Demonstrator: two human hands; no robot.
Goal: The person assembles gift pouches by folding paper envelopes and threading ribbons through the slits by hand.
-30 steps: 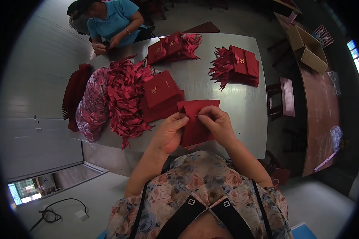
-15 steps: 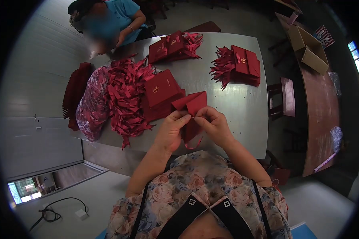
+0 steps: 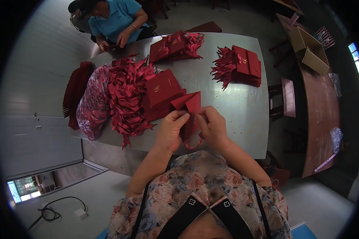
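Observation:
A dark red paper gift bag (image 3: 193, 104) is held in front of my chest, over the table's near edge. My left hand (image 3: 172, 128) is closed on its left side, thumb on top and fingers partly hidden. My right hand (image 3: 212, 126) pinches at the bag's right edge; its fingertips are partly covered. A red ribbon handle (image 3: 192, 144) loops below the bag between both hands. Just beyond my left hand lies a stack of flat red bags (image 3: 160, 88) with gold print. A large heap of red ribbons (image 3: 126, 95) spreads to the left of that stack.
On the metal table (image 3: 231, 109) sit finished-looking bag piles, one at the right (image 3: 248, 65) and one at the back (image 3: 167, 47). A clear plastic sack (image 3: 92, 104) lies left. Across the table, a person in a blue shirt (image 3: 115, 18) handles something dark. A cardboard box (image 3: 309, 51) stands right.
My right hand has shifted slightly and turned at the bag's edge, and the bag's upper flap has moved left. The person opposite has raised their head, showing both hands.

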